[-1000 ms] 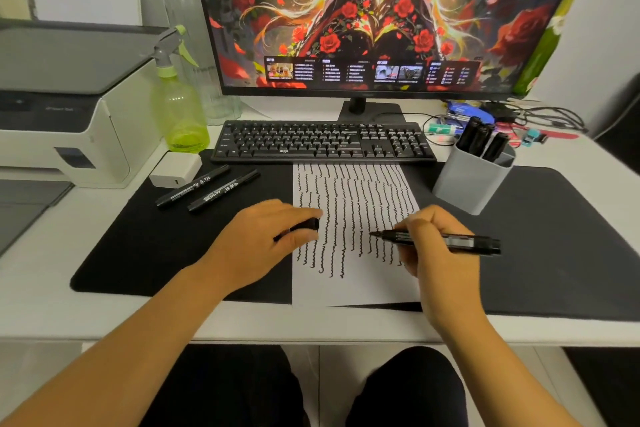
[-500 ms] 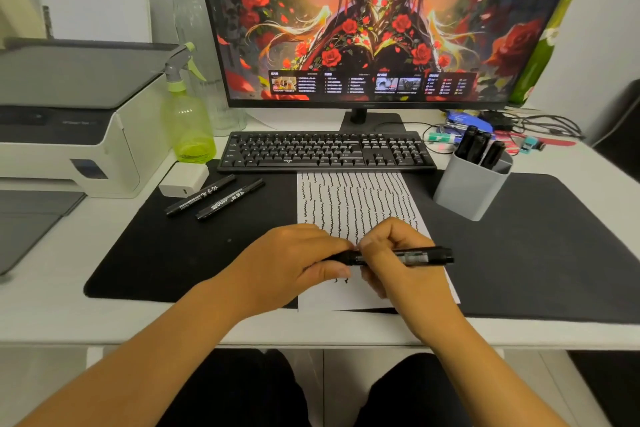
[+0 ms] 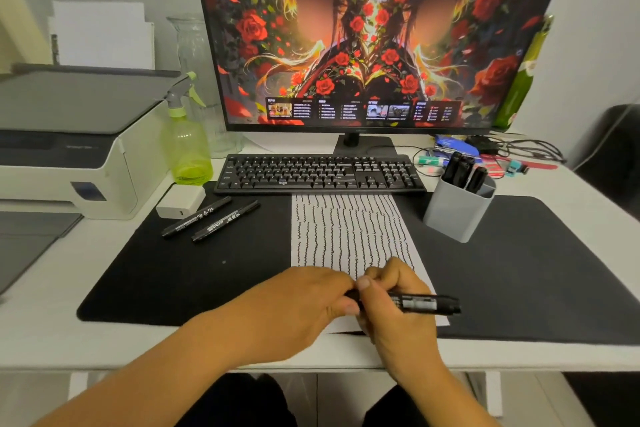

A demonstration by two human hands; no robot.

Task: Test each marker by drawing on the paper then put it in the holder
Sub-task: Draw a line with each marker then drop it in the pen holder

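A black marker point(image 3: 420, 303) lies level over the near end of the paper point(image 3: 346, 236), which is covered in wavy black lines. My right hand point(image 3: 398, 302) grips the marker's barrel. My left hand point(image 3: 304, 302) closes on the marker's left end, where the cap is; the cap itself is hidden under my fingers. Two more black markers point(image 3: 211, 220) lie side by side on the black desk mat point(image 3: 180, 270) to the left. The grey holder point(image 3: 457, 211) stands right of the paper with several black markers in it.
A black keyboard point(image 3: 318, 173) and a monitor point(image 3: 374, 35) sit behind the paper. A green spray bottle point(image 3: 185, 149), a white charger block point(image 3: 180, 201) and a printer point(image 3: 69, 142) stand at the left. Cables and small items point(image 3: 491, 156) lie behind the holder.
My two hands came together over the near end of the paper. The cap in my left hand met the marker's tip, and the marker moved left and nearer to me.
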